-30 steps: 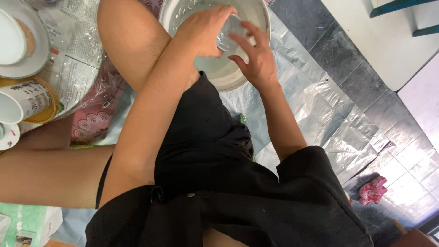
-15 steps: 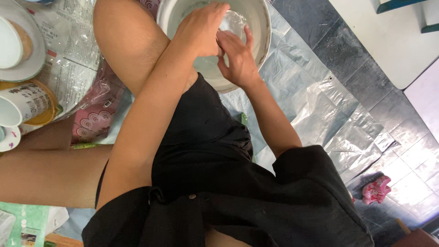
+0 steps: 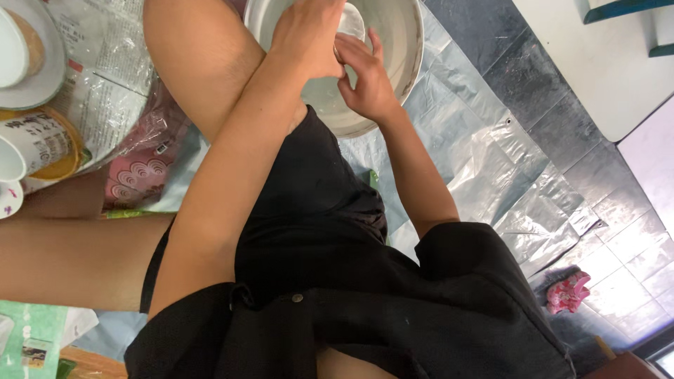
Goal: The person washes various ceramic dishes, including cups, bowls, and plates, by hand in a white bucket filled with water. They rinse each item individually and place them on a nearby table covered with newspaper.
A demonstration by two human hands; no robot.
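Both my hands are inside a round metal basin (image 3: pixel 411 49) that holds cloudy water. My left hand (image 3: pixel 309 35) comes in from the left and closes over a small clear glass-like vessel (image 3: pixel 352 20). My right hand (image 3: pixel 365 81) presses against the same vessel from below, fingers spread along its side. Most of the vessel is hidden by the hands, so I cannot tell its exact shape. My bare knee (image 3: pixel 196 56) rises just left of the basin.
White plates (image 3: pixel 31 56) and a printed cup (image 3: pixel 35 140) stand at the left on newspaper, beside a pink patterned bag (image 3: pixel 140 175). A plastic sheet (image 3: pixel 505 161) covers the dark tiled floor. A pink object (image 3: pixel 569 291) lies lower right; white furniture (image 3: pixel 604 63) upper right.
My right hand has moved left and inward until it meets my left hand on the vessel. The left hand has stayed over the basin.
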